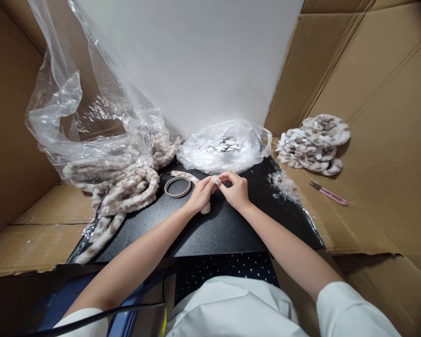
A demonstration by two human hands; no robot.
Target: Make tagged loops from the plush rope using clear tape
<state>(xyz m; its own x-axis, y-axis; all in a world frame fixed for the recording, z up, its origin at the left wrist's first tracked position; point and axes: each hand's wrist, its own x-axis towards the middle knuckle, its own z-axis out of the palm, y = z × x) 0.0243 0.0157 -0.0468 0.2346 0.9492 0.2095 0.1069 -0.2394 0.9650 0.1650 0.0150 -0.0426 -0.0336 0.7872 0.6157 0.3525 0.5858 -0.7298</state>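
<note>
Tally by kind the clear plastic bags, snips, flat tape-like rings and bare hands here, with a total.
Clear plastic bags: 2 (large left bag, smaller middle bag)
Pink-handled metal snips: 1
Thin beige-grey tape-like ring: 1
Bare hands: 2 (left hand, right hand)
Total: 6

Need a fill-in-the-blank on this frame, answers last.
The left hand and right hand pinch a furry strip over a tabletop coloured ____.
The ring lies nearer the ____ hand.
The snips, with handles coloured ____, lie on cardboard.
Loose fluff lies on the person's ____ side.

Missing words: black; left; pink; right.
</note>
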